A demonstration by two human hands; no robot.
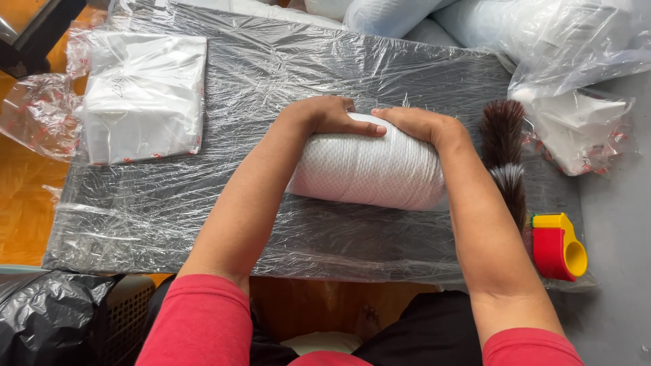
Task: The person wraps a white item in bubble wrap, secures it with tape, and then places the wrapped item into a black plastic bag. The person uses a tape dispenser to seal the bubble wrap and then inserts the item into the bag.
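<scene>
On the plastic-covered bench (169,224), my 2 hands press a rolled white textured cloth (369,169) at its centre: left hand (325,115) and right hand (417,123) curled over its top (thumbs meeting), mid-roll, I judge; next it wants steady, even pressure.

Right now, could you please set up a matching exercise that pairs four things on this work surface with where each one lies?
Things:
1. white roll
2. packet of white cloths
3. tape dispenser
4. brush

Places:
A. near right corner of the surface
B. far left of the surface
C. middle, under both hands
D. just right of the roll

Pairs: 1-C, 2-B, 3-A, 4-D. The left hand and right hand press on the roll's top.
</scene>
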